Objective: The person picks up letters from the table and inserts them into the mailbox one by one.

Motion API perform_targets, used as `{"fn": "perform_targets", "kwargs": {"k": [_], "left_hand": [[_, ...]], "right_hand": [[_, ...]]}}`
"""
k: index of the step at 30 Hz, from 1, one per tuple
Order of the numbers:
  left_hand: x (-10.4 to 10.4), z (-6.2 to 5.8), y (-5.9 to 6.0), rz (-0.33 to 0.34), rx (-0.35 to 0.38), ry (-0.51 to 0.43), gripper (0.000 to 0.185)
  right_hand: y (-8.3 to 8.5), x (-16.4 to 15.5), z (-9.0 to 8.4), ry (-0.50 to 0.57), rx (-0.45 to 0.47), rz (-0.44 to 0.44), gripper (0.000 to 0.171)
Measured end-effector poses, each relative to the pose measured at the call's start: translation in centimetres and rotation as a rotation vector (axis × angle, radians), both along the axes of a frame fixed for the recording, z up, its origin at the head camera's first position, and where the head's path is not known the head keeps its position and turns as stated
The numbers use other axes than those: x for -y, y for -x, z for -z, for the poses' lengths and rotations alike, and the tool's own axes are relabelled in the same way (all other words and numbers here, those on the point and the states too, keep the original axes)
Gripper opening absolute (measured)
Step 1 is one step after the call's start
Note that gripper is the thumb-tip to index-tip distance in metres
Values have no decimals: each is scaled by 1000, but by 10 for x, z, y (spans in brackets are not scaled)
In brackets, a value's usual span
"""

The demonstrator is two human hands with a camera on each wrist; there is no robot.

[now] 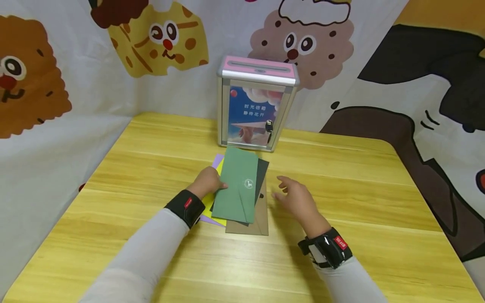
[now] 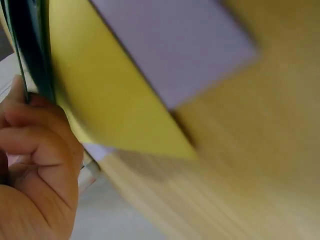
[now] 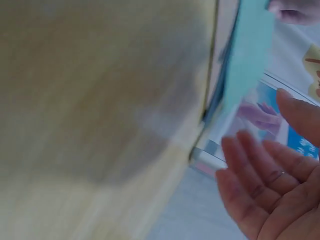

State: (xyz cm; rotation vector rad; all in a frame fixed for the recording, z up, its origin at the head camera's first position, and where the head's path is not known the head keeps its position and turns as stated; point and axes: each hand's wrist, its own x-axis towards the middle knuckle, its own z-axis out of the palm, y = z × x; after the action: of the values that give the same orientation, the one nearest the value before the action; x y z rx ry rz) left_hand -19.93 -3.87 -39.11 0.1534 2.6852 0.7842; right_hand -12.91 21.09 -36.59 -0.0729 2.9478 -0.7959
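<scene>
A green envelope [image 1: 238,185] with a small white emblem lies on top of a fanned pile. Under it show a dark grey envelope [image 1: 262,172], a brown envelope [image 1: 259,221], a yellow envelope [image 2: 107,95] and a purple envelope [image 2: 185,45]. My left hand [image 1: 207,182] pinches the green envelope at its left edge, thumb on top and fingers underneath. How many envelopes are in that pinch I cannot tell. To the right of the pile, my right hand [image 1: 299,201] hovers with relaxed fingers and nothing in them.
Just behind the pile stands a metal-framed letter box [image 1: 257,105], with a slot in its pink top and a lock with a key on its front. The wooden table [image 1: 352,168] meets a white cloth printed with cartoon figures [image 1: 159,38] at the back.
</scene>
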Motion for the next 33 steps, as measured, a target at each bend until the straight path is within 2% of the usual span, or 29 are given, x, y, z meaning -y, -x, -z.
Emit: {"fn": "perform_targets", "kwargs": {"k": [4, 9, 11, 14, 18, 22, 29, 33], "left_hand": [[10, -11, -9, -30, 29, -154, 48], [15, -30, -23, -50, 53, -301, 41], [17, -37, -29, -54, 47, -362, 37], [18, -49, -34, -39, -11, -427, 36], [16, -67, -35, -11, -123, -441, 36], [13, -83, -32, -28, -185, -445, 32], [7, -109, -25, -35, -305, -413, 22], [1, -127, -22, -43, -376, -423, 14]], "right_hand": [[7, 3, 6, 59, 7, -37, 47], [12, 9, 6, 110, 9, -113, 48], [13, 11, 4, 129, 18, -133, 50], [15, 15, -4, 174, 25, -153, 48], [17, 20, -19, 223, -2, -203, 31], [21, 22, -37, 220, -81, -210, 13], [24, 21, -69, 170, -196, -188, 20], [30, 18, -88, 131, -264, -162, 19]]}}
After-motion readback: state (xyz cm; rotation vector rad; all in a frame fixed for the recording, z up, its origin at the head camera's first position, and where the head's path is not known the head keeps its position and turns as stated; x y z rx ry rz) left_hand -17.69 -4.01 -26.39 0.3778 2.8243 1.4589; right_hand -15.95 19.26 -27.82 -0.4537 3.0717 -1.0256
